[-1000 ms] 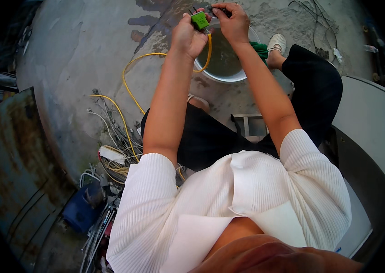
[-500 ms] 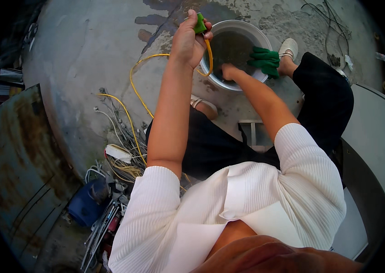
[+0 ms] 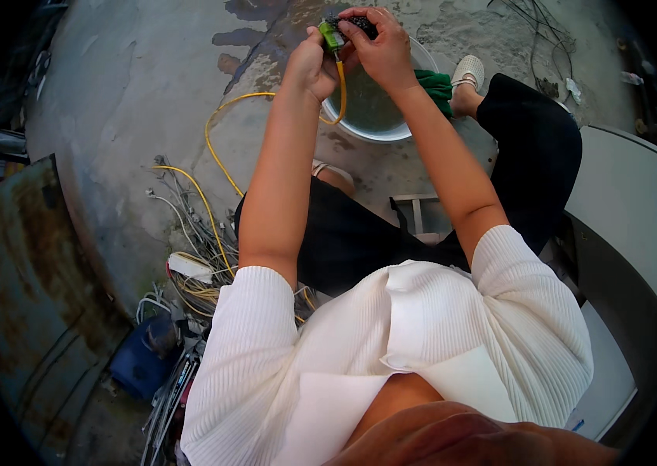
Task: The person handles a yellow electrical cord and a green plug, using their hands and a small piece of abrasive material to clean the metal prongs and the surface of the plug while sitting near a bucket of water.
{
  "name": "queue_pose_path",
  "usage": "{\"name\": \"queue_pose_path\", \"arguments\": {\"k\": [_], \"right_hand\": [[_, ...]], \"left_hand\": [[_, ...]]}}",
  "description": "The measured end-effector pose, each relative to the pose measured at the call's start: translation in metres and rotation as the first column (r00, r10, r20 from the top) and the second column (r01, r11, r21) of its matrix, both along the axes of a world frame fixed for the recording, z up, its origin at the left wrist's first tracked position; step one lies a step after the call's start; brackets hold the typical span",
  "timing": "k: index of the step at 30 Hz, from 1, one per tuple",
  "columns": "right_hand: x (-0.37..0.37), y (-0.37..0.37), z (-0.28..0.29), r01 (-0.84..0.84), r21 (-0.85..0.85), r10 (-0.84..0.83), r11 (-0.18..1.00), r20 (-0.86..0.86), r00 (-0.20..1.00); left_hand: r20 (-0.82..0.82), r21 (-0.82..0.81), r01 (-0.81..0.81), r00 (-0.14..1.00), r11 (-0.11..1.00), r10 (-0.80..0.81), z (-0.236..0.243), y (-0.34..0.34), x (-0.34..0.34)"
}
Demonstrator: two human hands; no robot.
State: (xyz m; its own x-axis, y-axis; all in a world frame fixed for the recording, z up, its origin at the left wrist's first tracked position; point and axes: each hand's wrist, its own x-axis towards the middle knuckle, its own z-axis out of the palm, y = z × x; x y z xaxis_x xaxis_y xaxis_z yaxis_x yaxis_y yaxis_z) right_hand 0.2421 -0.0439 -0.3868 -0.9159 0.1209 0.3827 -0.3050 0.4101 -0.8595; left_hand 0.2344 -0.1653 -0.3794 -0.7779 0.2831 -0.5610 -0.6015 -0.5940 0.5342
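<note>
My left hand grips a small green block-shaped cable end on a yellow cable. Pressed against its upper side is a dark, rough-textured scourer, pinched in the fingers of my right hand. Both hands are raised over the near left side of a round, light metal basin of murky water. Green gloves or a green cloth hang over the basin's right rim.
Left of my legs lies a tangle of cables with a white power strip. A blue container and a rusty metal panel are further left. Dark wires lie at the far right, and a pale panel stands beside my right leg.
My right hand has come up out of the basin with the dark scourer and met the green cable end. The left hand still holds that end, now slightly further left.
</note>
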Motion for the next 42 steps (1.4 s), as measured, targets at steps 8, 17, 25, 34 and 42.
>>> {"name": "queue_pose_path", "arguments": {"k": [8, 17, 25, 34, 42], "right_hand": [[0.008, -0.017, 0.006, 0.015, 0.182, 0.027, 0.983, -0.229, 0.973], [0.015, -0.015, 0.03, 0.044, -0.042, -0.039, 0.998, 0.108, 0.993], [0.019, 0.019, -0.073, 0.185, 0.151, -0.201, 0.971, 0.099, 0.975], [0.062, 0.013, -0.084, 0.409, -0.787, 0.579, 0.461, 0.616, 0.533], [0.003, -0.033, -0.052, 0.726, -0.683, 0.899, -0.086, 0.26, 0.352]], "left_hand": [[-0.062, 0.068, -0.036, 0.997, 0.997, 0.041, -0.032, -0.001, -0.007], [-0.081, 0.056, 0.018, 0.997, 0.998, -0.013, -0.016, 0.0, 0.005], [-0.124, 0.12, 0.047, 0.992, 0.992, -0.032, -0.003, -0.021, 0.002], [-0.402, -0.288, -0.186, 0.914, 0.939, 0.058, 0.016, -0.038, -0.019], [-0.471, 0.373, -0.019, 0.858, 0.928, 0.207, 0.074, -0.055, 0.01]]}}
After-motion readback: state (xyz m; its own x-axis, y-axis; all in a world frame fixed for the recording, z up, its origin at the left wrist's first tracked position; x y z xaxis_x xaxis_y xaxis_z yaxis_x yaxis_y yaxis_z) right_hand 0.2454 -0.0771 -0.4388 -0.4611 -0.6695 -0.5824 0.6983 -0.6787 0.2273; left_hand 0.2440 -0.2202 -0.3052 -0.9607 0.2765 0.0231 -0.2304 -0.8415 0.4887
